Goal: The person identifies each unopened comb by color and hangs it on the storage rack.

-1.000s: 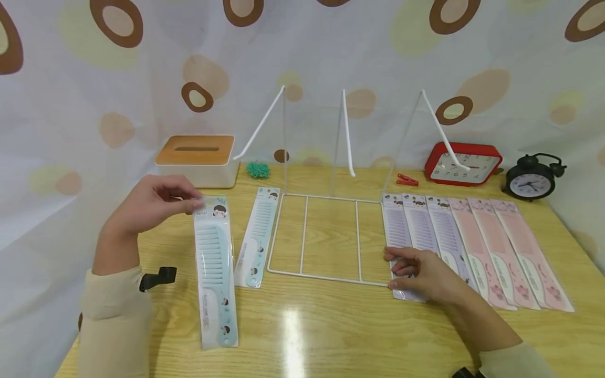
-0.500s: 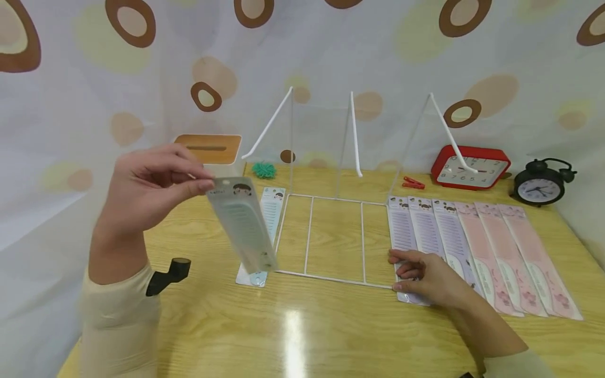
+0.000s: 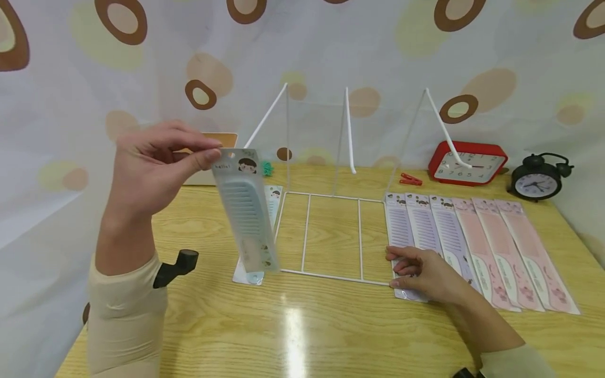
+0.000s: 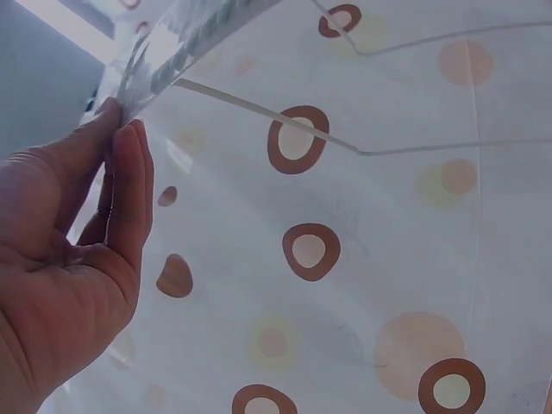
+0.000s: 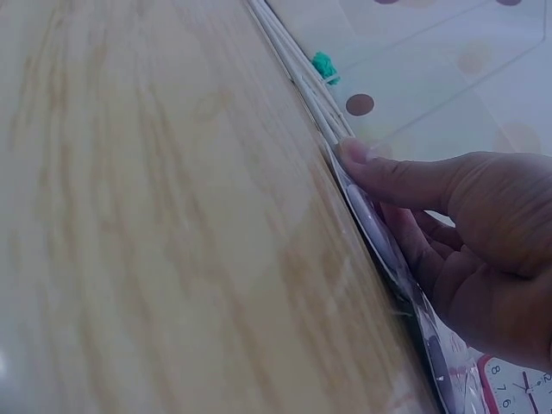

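My left hand (image 3: 151, 163) pinches the top corner of a packaged light-blue comb (image 3: 246, 210), raised and tilted left of the white wire rack (image 3: 326, 277). In the left wrist view, thumb and fingertips meet on the clear package (image 4: 185, 52) near one rack prong (image 4: 259, 114). The rack's three prongs slope toward me, bare. My right hand (image 3: 427, 273) holds the rack's front right corner between thumb and fingers, lying over the lower part of a packaged purple comb (image 3: 399, 223). A second packaged blue comb (image 3: 248, 276) lies left of the rack, partly hidden behind the raised one.
Right of the rack lie more purple combs (image 3: 423, 223) and several pink packaged combs (image 3: 487, 252). Behind are a red clock (image 3: 468, 163), a black alarm clock (image 3: 535, 181), a red clip (image 3: 410, 179), a green tuft (image 3: 267, 168) and a wood-topped box (image 3: 222, 140), partly hidden.
My left hand has lifted the blue comb from above the table's left side, up and rightward toward the left prong. The right hand stays at the rack's corner.
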Demonstrator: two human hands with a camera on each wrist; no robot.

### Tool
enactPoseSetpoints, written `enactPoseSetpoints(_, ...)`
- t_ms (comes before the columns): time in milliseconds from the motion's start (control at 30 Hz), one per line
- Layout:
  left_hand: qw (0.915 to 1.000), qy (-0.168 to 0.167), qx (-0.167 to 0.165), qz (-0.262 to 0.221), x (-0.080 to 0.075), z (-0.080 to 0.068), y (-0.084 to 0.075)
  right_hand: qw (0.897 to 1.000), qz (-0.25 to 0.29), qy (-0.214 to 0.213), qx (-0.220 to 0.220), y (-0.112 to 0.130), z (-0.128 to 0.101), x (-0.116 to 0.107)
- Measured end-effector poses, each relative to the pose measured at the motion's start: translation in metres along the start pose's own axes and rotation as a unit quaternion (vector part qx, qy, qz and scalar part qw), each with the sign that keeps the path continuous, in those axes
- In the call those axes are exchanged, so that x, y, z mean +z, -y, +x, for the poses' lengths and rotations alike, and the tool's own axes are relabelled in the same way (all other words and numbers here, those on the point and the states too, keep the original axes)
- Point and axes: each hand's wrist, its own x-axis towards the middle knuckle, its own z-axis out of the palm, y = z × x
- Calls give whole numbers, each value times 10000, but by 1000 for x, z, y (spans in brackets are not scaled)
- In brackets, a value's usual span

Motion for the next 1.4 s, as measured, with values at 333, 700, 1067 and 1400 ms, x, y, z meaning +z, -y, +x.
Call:
enactPoseSetpoints(333,9983,126,-515,241,1,14,12,9999,5,-68,-86,2,3,0)
enactPoseSetpoints(700,9798,36,-1523,1292,0,43,39,9998,163,75,17,1,9,0)
enactPoseSetpoints(1067,9641,0,-2091,1638,7,66,66,9991,172,125,376,-2,10,-4)
enactPoseSetpoints(1400,9591,-9,-2445,1430,25,85,87,9979,357,132,530,-5,4,-6)
